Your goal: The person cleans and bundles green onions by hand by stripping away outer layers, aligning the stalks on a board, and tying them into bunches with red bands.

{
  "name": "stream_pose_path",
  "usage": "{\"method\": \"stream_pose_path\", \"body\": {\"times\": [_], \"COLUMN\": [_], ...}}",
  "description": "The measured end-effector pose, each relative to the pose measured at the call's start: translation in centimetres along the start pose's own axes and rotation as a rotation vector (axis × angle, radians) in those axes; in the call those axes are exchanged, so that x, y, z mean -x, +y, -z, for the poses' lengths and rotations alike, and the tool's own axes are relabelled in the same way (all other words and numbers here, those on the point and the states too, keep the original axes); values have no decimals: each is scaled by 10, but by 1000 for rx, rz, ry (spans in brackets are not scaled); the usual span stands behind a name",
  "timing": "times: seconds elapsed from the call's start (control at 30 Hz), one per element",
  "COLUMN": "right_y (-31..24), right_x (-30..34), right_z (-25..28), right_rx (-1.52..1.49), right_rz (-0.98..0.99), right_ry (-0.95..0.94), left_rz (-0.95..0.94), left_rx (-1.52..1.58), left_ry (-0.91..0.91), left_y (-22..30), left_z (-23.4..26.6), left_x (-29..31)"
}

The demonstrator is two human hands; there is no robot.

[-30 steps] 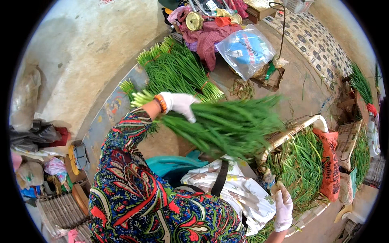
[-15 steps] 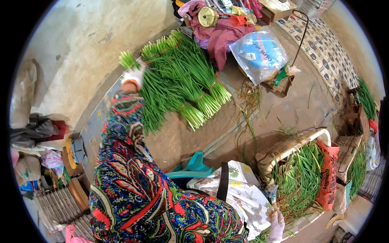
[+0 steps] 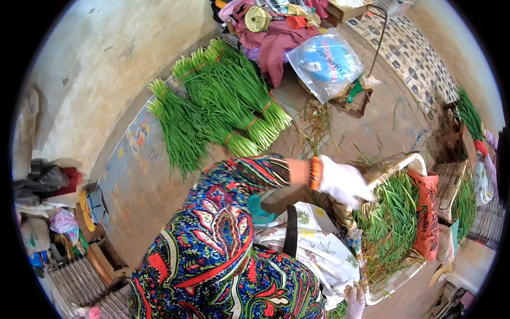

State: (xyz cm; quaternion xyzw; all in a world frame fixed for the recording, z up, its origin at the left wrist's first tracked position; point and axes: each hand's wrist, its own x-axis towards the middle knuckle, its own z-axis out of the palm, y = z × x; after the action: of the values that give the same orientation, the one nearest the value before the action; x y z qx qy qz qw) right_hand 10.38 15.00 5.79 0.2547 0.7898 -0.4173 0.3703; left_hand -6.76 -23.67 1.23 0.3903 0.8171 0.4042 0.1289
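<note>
Fingers [image 3: 355,198] of the left hand [image 3: 342,183], white-gloved, curl down over the near rim of the basket [image 3: 417,159]; whether they have closed on any stalks, cannot tell. Loose green chives [image 3: 390,223] fill that basket, just beside an orange sack [image 3: 425,212]. Right hand [image 3: 355,300], also gloved, sits low at the picture's edge near the basket's lower corner, fingers loosely open, holding nothing visible. Judged: chives light, limp, easily bruised, slithery in bulk; best gathered round the middle of a handful. Well apart, tied bundles [image 3: 223,106] lie on the floor by the wall. Patterned sleeve [image 3: 249,175] spans between.
</note>
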Motion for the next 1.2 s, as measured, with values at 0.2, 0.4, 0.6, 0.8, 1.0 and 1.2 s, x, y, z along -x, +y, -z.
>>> {"method": "stream_pose_path", "body": {"times": [0.2, 0.4, 0.6, 0.8, 1.0, 1.2], "right_y": [87, 109, 206, 239, 278, 251], "right_x": [-4, 50, 86, 117, 215, 301], "right_z": [11, -21, -55, -104, -192, -246], "right_rx": [-205, -477, -788, -1047, -1183, -1266], "right_rz": [168, -25, -80, -238, -249, -672], "right_ry": [109, 443, 582, 682, 1114, 1506], "left_rz": [-545, -711, -788, -765, -857, -860], "left_rx": [38, -104, 44, 169, 361, 621], "left_ry": [228, 123, -63, -275, -524, -832], "left_y": [167, 223, 241, 262, 336, 394], "left_z": [51, 29, -17, -64, -107, -190], "left_x": [-56, -70, -122, -164, -174, -151]}}
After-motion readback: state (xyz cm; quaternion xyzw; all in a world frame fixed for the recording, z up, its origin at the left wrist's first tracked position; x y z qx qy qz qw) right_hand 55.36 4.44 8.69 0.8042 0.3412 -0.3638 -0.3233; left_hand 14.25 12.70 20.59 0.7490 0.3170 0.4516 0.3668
